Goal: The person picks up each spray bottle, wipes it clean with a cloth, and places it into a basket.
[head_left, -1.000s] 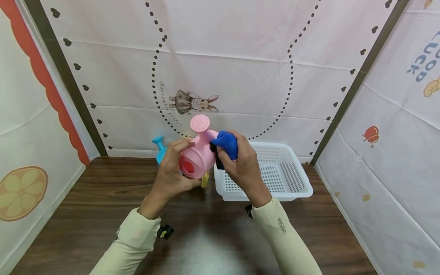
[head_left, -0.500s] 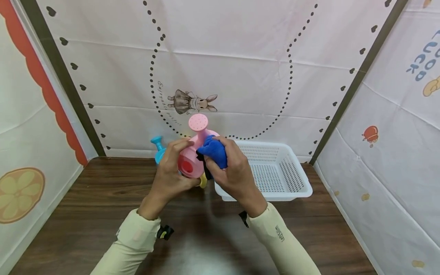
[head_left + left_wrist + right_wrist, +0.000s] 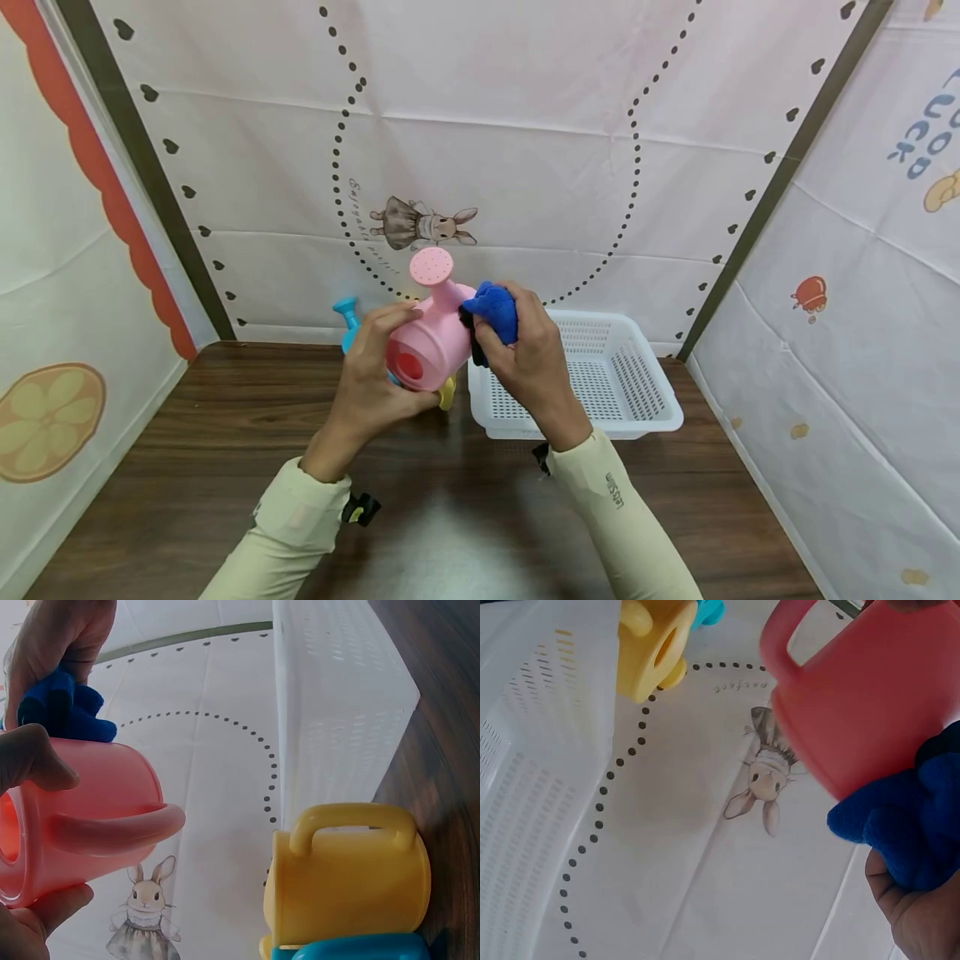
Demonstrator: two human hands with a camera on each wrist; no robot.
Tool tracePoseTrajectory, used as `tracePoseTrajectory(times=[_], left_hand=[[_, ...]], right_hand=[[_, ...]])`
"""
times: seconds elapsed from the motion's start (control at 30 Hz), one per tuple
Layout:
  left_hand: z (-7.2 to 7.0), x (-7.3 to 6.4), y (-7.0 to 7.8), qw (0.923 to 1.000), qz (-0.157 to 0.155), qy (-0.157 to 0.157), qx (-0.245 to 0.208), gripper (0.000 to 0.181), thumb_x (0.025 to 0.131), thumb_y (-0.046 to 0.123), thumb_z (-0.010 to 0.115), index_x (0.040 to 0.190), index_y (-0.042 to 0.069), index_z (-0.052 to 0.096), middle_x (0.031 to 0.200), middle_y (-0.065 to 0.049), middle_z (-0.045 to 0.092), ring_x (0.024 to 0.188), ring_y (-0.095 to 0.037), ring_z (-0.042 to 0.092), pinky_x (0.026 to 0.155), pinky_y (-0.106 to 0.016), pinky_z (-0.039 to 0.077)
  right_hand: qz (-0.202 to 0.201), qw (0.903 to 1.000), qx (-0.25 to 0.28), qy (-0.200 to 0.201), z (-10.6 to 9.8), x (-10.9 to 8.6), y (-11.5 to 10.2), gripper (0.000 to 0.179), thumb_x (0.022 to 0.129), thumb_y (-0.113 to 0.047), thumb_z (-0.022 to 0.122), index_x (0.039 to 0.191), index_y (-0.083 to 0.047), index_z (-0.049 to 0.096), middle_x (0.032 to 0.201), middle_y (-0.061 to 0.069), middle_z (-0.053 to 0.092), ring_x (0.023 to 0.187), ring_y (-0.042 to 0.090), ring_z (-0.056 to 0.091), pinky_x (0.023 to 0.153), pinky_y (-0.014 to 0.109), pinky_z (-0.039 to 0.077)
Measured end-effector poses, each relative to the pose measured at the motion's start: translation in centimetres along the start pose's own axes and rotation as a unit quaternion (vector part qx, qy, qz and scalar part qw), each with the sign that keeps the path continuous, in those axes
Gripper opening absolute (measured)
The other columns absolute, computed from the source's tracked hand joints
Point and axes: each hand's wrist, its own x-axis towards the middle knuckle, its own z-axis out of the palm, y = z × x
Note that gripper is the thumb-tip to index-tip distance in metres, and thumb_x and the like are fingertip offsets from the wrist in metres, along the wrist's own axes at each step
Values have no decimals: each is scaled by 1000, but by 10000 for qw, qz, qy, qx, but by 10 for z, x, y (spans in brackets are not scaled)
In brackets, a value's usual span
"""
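A pink toy watering can [image 3: 442,333] is held up above the table, its round sprinkler head toward the back wall. My left hand [image 3: 369,367] grips it from the left, thumb below and fingers over the top edge. My right hand [image 3: 536,354] pinches a bunched blue cloth [image 3: 497,310] with a dark part hanging from it. The cloth lies against the right side of the can, as the right wrist view also shows. Behind the can, a yellow watering can [image 3: 352,885] and a blue watering can [image 3: 348,315] stand on the table, mostly hidden in the head view.
A white perforated plastic basket [image 3: 660,408] stands on the right of the dark wooden table [image 3: 247,400], close behind my right hand. A white printed cloth wall [image 3: 525,183] rises at the table's back edge, with side walls left and right.
My right hand swept the blue cloth left across the front of the pink watering can, then back to its right side. My left hand keeps its grip nearly in place.
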Motion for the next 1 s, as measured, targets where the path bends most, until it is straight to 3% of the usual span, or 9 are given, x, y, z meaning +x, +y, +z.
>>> tracePoseTrajectory(times=[0.13, 0.33, 0.43, 0.53, 0.63, 0.73, 0.87, 1.0], left_hand=[[2, 0, 0, 10000, -64, -9, 76, 97, 63, 5, 103, 147, -2, 56, 151, -29, 62, 139, -43, 61, 108, -40, 64], [4, -1, -1, 9998, -179, -18, 74, 96, 64, 4, 104, 147, -2, 56, 150, -28, 61, 137, -44, 62, 114, -13, 48], [5, 0, -1, 9998, -178, 16, 62, 96, 64, 5, 104, 147, -2, 56, 150, -28, 61, 136, -43, 62, 114, -12, 46], [6, 1, 0, 9998, -150, 75, 55, 97, 63, 6, 104, 147, -2, 56, 150, -28, 60, 135, -43, 62, 112, -22, 55], [7, 3, 1, 9999, -119, 115, 49, 97, 62, 8, 104, 146, -2, 55, 149, -28, 60, 134, -43, 63, 105, -41, 65], [7, 3, 1, 9999, -131, 92, 42, 97, 63, 10, 104, 146, -2, 55, 148, -28, 61, 132, -43, 63, 97, -57, 68], [9, 3, 0, 9996, -263, -23, 41, 97, 64, 11, 103, 148, -1, 55, 147, -27, 61, 130, -44, 64, 96, -61, 67], [10, 1, 0, 9991, -418, -69, -22, 99, 64, 8, 104, 149, 0, 54, 148, -27, 61, 130, -45, 65, 97, -64, 67]], right_hand=[[-185, 9997, 54, -177, -1, -4, -10, 49, 102, -11, 80, 144, 5, 61, 134, 25, 74, 118, 40, 76, 107, 57, 66], [-682, 9970, 160, -338, 0, -7, -24, 53, 99, -10, 82, 144, 6, 60, 133, 25, 74, 117, 39, 77, 104, 55, 67], [-665, 9974, 100, -266, -1, -4, -20, 51, 100, -10, 81, 143, 6, 61, 132, 25, 74, 116, 38, 77, 104, 55, 67], [-446, 9989, 22, -157, -3, 0, -11, 49, 101, -11, 80, 143, 7, 61, 132, 25, 74, 116, 40, 77, 106, 55, 67], [-128, 9999, -37, -97, -5, 3, -3, 48, 102, -12, 79, 143, 6, 62, 134, 26, 74, 117, 40, 76, 106, 56, 66], [88, 9999, -39, -118, -6, 4, 1, 48, 103, -13, 79, 145, 5, 63, 136, 26, 73, 119, 41, 75, 107, 57, 65], [60, 9997, 44, -236, -5, -1, -2, 50, 102, -13, 79, 146, 4, 62, 137, 25, 73, 120, 41, 75, 108, 57, 65], [-215, 9990, 120, -376, -3, -6, -11, 52, 101, -12, 80, 146, 4, 60, 135, 24, 74, 119, 40, 76, 107, 57, 65]])
